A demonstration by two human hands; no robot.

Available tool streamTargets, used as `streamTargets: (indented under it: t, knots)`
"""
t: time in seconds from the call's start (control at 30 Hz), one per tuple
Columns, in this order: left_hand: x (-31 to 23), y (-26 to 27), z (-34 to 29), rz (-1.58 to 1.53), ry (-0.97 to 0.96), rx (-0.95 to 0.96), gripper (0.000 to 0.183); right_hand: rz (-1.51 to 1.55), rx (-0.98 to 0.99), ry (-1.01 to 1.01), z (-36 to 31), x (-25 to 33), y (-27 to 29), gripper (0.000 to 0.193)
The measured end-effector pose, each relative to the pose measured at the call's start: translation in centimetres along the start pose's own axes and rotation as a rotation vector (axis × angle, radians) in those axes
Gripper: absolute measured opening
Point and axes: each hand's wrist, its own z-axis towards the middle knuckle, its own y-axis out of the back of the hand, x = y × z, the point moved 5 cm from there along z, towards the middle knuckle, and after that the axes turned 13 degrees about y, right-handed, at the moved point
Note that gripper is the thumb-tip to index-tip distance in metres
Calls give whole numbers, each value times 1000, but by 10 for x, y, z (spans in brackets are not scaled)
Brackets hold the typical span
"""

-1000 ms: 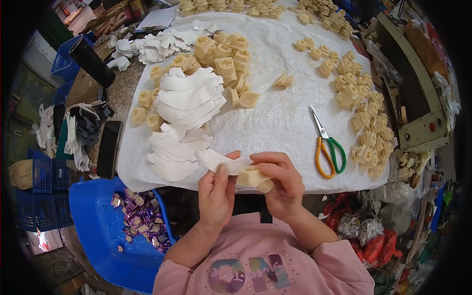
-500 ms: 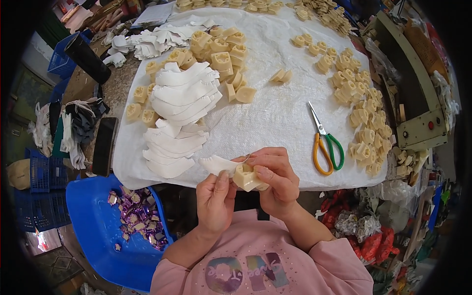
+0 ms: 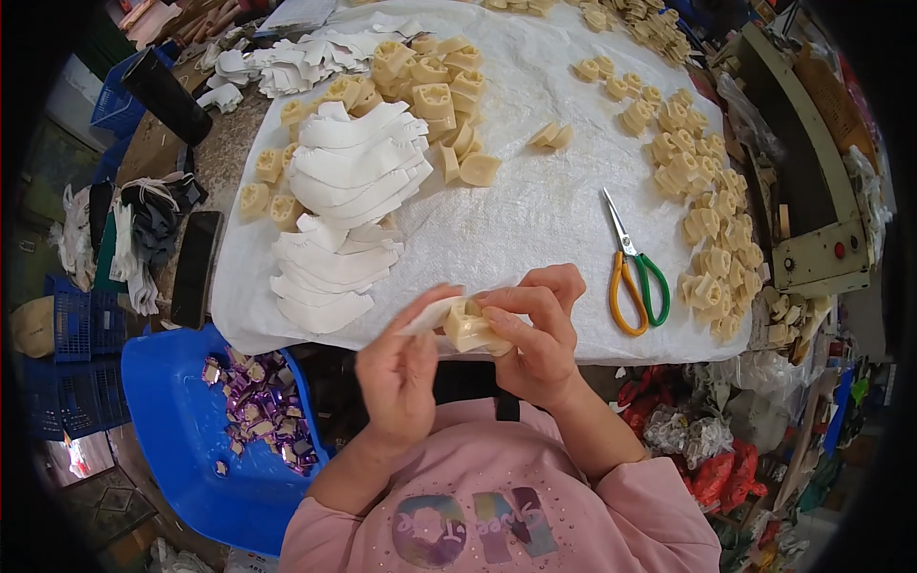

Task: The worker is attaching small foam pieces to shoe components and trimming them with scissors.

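Over the table's near edge, my right hand [image 3: 543, 334] grips a cream plastic shoe heel [image 3: 468, 329] between fingers and thumb. A white leather-like piece [image 3: 428, 317] sticks out from the heel's left side. My left hand [image 3: 396, 368], slightly blurred, has its fingers stretched along the far side of that piece and its thumb on the near side. To the left lie overlapping rows of similar white cut pieces [image 3: 358, 172]. Behind them is a heap of bare cream heels [image 3: 435, 100]. Scissors [image 3: 630, 282] with one orange and one green handle rest to the right, blades pointing away.
More cream heels [image 3: 702, 224] line the right side of the white-covered table [image 3: 535, 229]. A blue basin [image 3: 177, 430] with purple shiny pieces stands at lower left. A phone [image 3: 198, 267] and a black cylinder [image 3: 167, 97] are on the left. A grey-green machine [image 3: 826, 258] borders the right.
My left hand has shifted from a pinch at the heel to stretched fingers along the white piece. The heel has moved slightly left and up. The view has shifted a little.
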Motion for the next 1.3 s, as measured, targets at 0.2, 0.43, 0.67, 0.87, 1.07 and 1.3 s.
streamTargets:
  t: [0.2,0.43,0.67,0.87,1.07,1.3]
  knots:
    - [-3,14,2,209,14,-103,19,-148,284,15,20,12,6,28]
    - [3,4,-2,297,15,-114,18,-136,517,-72,13,8,1,26]
    - [-1,-10,0,488,-275,-72,25,-133,471,-23,4,3,1,25]
    - [20,2,5,105,-73,35,23,191,278,-157,-6,-10,3,27]
    - [15,1,7,187,-192,78,18,453,196,-270,-11,-13,2,30]
    - [-3,-10,10,485,-416,47,9,352,309,-240,-12,-5,1,35]
